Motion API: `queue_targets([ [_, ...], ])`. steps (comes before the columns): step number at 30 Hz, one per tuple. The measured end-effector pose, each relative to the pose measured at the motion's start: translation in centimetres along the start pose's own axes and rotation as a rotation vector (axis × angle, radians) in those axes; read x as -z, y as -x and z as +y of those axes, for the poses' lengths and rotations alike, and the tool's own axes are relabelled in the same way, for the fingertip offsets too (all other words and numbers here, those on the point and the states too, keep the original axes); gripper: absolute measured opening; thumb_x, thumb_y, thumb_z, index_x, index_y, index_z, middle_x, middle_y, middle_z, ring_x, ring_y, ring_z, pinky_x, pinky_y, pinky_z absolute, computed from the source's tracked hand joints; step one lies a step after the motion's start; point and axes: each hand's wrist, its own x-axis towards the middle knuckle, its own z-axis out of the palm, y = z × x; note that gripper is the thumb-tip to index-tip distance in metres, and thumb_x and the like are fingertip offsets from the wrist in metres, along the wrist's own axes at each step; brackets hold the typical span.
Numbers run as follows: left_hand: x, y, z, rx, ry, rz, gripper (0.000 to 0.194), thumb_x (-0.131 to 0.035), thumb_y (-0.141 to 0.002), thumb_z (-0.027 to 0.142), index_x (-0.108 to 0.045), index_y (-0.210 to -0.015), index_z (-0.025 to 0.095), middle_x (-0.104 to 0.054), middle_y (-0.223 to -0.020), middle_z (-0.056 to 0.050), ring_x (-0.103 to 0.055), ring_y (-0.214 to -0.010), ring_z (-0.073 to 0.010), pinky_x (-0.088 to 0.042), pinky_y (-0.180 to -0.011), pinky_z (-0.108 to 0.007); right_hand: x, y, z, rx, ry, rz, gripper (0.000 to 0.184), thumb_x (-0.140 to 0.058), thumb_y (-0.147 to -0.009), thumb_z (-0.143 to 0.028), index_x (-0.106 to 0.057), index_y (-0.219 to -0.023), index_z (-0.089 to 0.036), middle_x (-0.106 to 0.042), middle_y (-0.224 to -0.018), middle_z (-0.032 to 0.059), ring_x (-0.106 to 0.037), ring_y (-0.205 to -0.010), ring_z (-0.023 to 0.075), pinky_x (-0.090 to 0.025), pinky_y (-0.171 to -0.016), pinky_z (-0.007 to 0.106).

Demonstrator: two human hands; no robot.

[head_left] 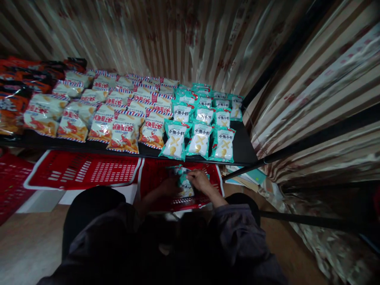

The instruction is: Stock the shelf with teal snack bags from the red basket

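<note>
- Head view: right hand (200, 181), fingers bent together, pinching a teal packet (186, 187) near its upper right edge.
- Left hand (170, 187) at the packet's left side, dim and blurred; cannot tell whether it grips or only touches.
- Packet sits between both hands, over the red basket (152, 169), printed front facing up; more teal edges beside it, number unclear.
- Basket below the front edge of the black shelf (247, 145), between the person's knees.
- Shelf, right end: teal-and-white packets (224, 145) in rows, three across the front, leaning back.
- Shelf, middle: white-and-orange packets (126, 132) with striped edges, close together, some overlapping.
- Shelf, far left: orange-and-black packets (12, 106), partly cut by the frame.
- Second basket (114, 171), red with white rim, just left of the first.
- Striped curtain (190, 47) behind; black pole (299, 147) at right, papers (252, 175) low beside it.
</note>
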Motion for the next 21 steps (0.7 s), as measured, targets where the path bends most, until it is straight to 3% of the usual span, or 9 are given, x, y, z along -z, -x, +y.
queue_targets([
  [5, 1.2, 2.0, -0.3, -0.042, 0.343, -0.052, 0.06, -0.068, -0.071, 0.052, -0.061, -0.12, 0.017, -0.069, -0.116, -0.008, -0.063, -0.108, -0.0291, -0.048, -0.09, -0.034, 0.2, 1.3, 0.5, 0.04, -0.137, 0.182, 0.025, -0.054, -0.091, -0.032, -0.075, -0.082, -0.023, -0.072, -0.085, 0.0029, -0.064, -0.079, 0.0159, -0.046, -0.076, 0.025],
  [10, 2.7, 5.4, 1.2, -0.084, 0.622, -0.04, 0.079, -0.077, -0.059, 0.054, -0.058, -0.125, 0.015, -0.065, -0.122, -0.011, -0.059, -0.113, -0.0288, -0.048, -0.093, -0.036, 1.5, 3.5, 0.0, 0.115, -0.334, 0.322, 0.03, -0.055, -0.088, -0.04, -0.073, -0.073, -0.021, -0.065, -0.07, 0.0023, -0.059, -0.066, 0.0158, -0.045, -0.065, 0.025],
  [16, 5.1, 9.6, 3.8, -0.124, 0.797, 0.095, 0.066, -0.08, -0.058, 0.053, -0.066, -0.111, 0.017, -0.068, -0.113, -0.007, -0.063, -0.101, -0.0253, -0.05, -0.087, -0.035, 7.3, 6.3, -4.1, 0.253, -0.297, 0.464, 0.032, -0.055, -0.088, -0.041, -0.072, -0.07, -0.022, -0.06, -0.065, 0.0009, -0.056, -0.063, 0.0151, -0.042, -0.061, 0.026],
  [21, 5.2, 12.3, 5.8, -0.167, 0.929, 0.173, 0.059, -0.08, -0.06, 0.054, -0.065, -0.105, 0.018, -0.069, -0.105, -0.005, -0.065, -0.093, -0.0218, -0.051, -0.084, -0.033, 11.5, 7.0, -7.5, 0.339, -0.267, 0.461, 0.028, -0.055, -0.086, -0.037, -0.069, -0.067, -0.021, -0.062, -0.066, 0.0005, -0.056, -0.063, 0.0146, -0.042, -0.062, 0.025],
])
